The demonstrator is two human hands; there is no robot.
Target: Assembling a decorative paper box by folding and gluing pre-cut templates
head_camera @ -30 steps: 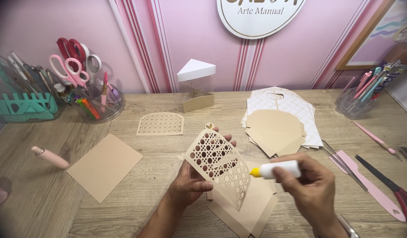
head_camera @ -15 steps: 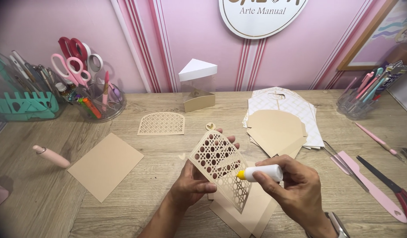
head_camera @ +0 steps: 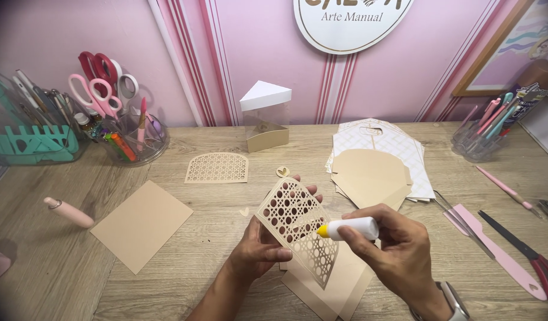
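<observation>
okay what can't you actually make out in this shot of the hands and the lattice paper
Head view only:
- Glue tip: whether it touches the lattice panel, or any glue is out, is too small to tell.
- Left hand: palm and most fingers hidden behind the panel.
- Right hand: wrist cut off by the bottom edge.
- Beige sheets beneath: partly covered by both hands and the panel.
- Scissors: cut off by the right edge.

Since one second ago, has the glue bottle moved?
Yes. The glue bottle in the right hand shifted left, away from the pink spatula, over the lattice card.
</observation>
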